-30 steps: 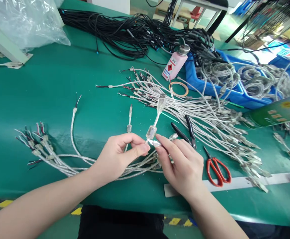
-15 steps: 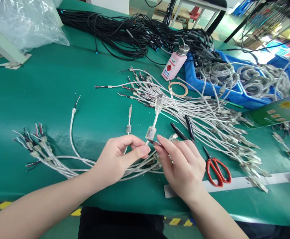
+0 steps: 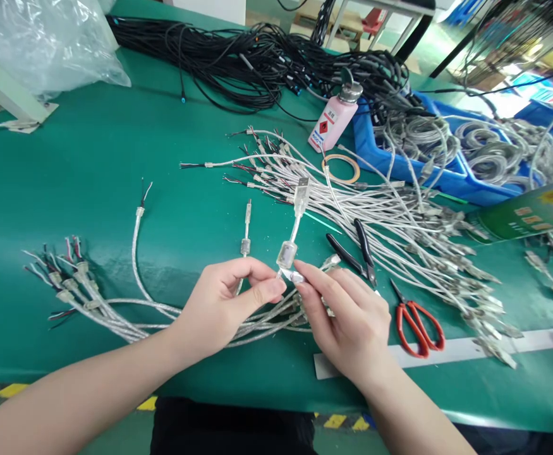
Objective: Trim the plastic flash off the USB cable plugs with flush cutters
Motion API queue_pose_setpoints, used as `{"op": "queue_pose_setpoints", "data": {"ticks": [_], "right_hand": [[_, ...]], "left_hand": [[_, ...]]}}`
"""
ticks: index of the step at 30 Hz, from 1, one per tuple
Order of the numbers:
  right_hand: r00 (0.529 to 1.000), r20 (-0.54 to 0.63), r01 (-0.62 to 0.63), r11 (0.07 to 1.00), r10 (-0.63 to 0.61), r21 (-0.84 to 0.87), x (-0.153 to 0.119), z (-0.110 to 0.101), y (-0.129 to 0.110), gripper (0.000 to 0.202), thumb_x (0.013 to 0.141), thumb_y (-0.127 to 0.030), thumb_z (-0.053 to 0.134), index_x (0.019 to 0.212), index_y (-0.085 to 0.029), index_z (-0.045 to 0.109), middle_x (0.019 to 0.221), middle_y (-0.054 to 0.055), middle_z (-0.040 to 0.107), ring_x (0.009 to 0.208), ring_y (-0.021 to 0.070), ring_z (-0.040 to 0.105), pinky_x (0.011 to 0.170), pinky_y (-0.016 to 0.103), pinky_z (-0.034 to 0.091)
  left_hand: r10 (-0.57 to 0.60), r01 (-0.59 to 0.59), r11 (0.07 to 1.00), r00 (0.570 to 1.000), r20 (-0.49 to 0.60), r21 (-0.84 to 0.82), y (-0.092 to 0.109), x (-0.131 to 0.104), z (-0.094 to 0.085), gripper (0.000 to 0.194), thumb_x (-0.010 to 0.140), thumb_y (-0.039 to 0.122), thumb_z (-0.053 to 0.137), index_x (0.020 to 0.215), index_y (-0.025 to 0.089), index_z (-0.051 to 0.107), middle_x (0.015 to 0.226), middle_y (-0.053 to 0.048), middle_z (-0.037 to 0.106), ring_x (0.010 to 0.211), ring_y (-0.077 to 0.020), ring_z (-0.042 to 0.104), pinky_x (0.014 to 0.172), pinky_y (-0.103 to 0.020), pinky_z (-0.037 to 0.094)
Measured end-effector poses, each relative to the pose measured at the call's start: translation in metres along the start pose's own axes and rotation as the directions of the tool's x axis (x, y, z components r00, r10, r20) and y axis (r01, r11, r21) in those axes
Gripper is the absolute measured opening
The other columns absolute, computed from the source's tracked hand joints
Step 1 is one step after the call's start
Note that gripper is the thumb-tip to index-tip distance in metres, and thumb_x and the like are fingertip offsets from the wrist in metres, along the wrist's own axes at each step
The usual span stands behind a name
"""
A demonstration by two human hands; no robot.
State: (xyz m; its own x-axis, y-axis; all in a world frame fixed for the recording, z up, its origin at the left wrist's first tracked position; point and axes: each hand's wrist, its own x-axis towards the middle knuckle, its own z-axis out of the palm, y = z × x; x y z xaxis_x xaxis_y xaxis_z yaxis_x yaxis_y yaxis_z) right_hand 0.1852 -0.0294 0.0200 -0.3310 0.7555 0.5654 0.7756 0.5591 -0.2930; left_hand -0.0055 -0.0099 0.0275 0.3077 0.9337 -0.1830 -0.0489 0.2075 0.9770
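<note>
My left hand [image 3: 245, 291] pinches a clear-sheathed USB cable between thumb and fingertips, just below its ferrite bead [image 3: 286, 254]. The cable's USB plug [image 3: 301, 193] points up and away from me. In the fingertips of my right hand [image 3: 342, 309] is a small shiny metal blade [image 3: 296, 277], its tip against or very close to the cable under the bead. Most of the blade is hidden by the fingers. Beneath both hands runs a bundle of similar cables [image 3: 119, 325] with stripped wire ends on the left. A thin plug end [image 3: 248, 218] sticks out beyond my left hand.
Right of my hands lie black-handled pliers [image 3: 362, 246], red-handled scissors [image 3: 418, 325] and a steel ruler [image 3: 536, 342]. Many cables [image 3: 352, 208] spread behind them. Farther back are a tape ring [image 3: 340, 169], a pink bottle [image 3: 333, 123], blue bins [image 3: 366, 148] and black cables [image 3: 219, 69].
The blade in my right hand has turned, from dark to bright and shiny. My right hand has shifted slightly left; the left hand keeps its pinch on the cable.
</note>
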Motion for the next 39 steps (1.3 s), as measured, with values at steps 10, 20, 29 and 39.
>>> {"op": "queue_pose_setpoints", "data": {"ticks": [10,20,29,39], "right_hand": [[0.993,-0.097,0.050,0.994,-0.060,-0.101,0.0005,-0.0010,0.0019,0.030,0.088,-0.013,0.068,0.118,-0.016,0.064,0.072,0.004,0.065,0.063,0.0162,0.052,0.061,0.029,0.043],[1.000,0.004,0.016,0.999,-0.017,0.047,0.0006,-0.0011,-0.0008,0.023,0.093,-0.014,0.061,0.115,-0.010,0.067,0.074,0.005,0.065,0.063,0.0145,0.054,0.059,0.028,0.043],[0.997,-0.074,0.035,0.999,-0.033,0.025,0.0027,-0.0028,0.0037,0.025,0.090,-0.013,0.065,0.114,-0.014,0.065,0.076,0.007,0.065,0.068,0.0179,0.055,0.063,0.032,0.045],[0.996,-0.044,-0.066,0.974,0.077,0.217,0.0053,-0.0074,0.0033,0.022,0.092,-0.009,0.059,0.113,-0.014,0.064,0.081,0.004,0.065,0.070,0.0135,0.055,0.065,0.028,0.045]], "left_hand": [[-0.035,0.036,0.999,0.999,0.014,-0.027,-0.0020,-0.0027,0.0011,0.018,0.085,0.033,0.070,0.075,0.018,0.068,0.071,0.001,0.065,0.072,-0.0145,0.061,0.072,-0.027,0.047],[-0.006,0.007,0.999,1.000,0.020,-0.049,-0.0013,-0.0012,0.0013,0.014,0.086,0.029,0.069,0.075,0.019,0.068,0.070,0.002,0.067,0.072,-0.0127,0.060,0.072,-0.025,0.046],[0.053,-0.053,0.998,0.999,0.010,-0.017,-0.0029,-0.0024,0.0026,0.010,0.084,0.024,0.070,0.075,0.020,0.066,0.071,0.003,0.062,0.070,-0.0116,0.055,0.069,-0.025,0.043],[0.032,-0.032,0.999,0.999,0.007,-0.007,-0.0051,-0.0040,0.0025,0.010,0.084,0.027,0.070,0.078,0.020,0.067,0.074,0.002,0.063,0.073,-0.0132,0.057,0.071,-0.026,0.043]]}}
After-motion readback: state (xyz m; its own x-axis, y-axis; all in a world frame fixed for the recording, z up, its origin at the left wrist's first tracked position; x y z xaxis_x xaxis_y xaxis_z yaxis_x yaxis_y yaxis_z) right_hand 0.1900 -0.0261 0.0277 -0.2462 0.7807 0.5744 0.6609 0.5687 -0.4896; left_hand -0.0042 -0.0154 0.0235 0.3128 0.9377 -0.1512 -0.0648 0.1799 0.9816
